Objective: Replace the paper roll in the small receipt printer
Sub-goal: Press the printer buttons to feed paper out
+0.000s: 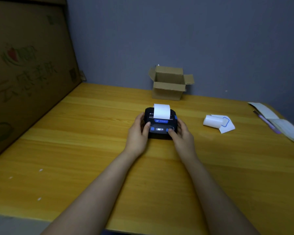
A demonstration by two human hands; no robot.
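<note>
On the wooden table (92, 150), straight ahead of the person, a small black receipt printer (160, 123) sits between both hands. White paper (162, 111) rises from its top slot. Left hand (137, 133) cups the printer's left side, thumb on the front panel. Right hand (182, 134) cups the right side, thumb on a blue button. A loose paper roll (212, 121) lies well apart, nearer the right hand.
</note>
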